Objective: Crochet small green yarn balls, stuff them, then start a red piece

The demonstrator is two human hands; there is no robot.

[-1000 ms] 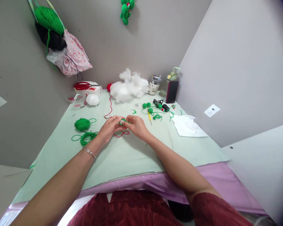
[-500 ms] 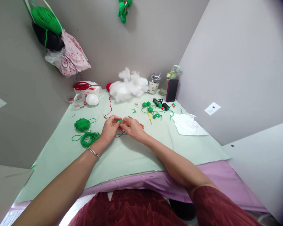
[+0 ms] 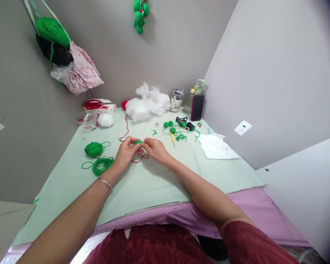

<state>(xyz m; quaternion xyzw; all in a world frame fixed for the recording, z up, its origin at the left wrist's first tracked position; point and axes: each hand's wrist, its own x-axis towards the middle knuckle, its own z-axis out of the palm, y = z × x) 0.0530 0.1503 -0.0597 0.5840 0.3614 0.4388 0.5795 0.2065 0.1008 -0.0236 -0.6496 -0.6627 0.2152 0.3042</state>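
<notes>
My left hand (image 3: 127,152) and my right hand (image 3: 155,149) meet over the middle of the pale green cloth (image 3: 143,179). Both pinch a small green crochet piece (image 3: 138,142) held between the fingertips. A red yarn strand (image 3: 140,158) loops on the cloth just under the hands and runs back toward the far edge. A silver bracelet (image 3: 104,181) sits on my left wrist.
A green yarn ball (image 3: 93,149) and a loose green coil (image 3: 100,165) lie to the left. White stuffing (image 3: 145,103), a pen cup (image 3: 176,102), a bottle (image 3: 194,96), a dark phone (image 3: 197,107), small green crochet balls (image 3: 172,129) and white paper (image 3: 217,147) stand beyond and to the right.
Both hands stayed together on the green piece with small finger shifts. The view drifted slightly, so everything sits a little further left.
</notes>
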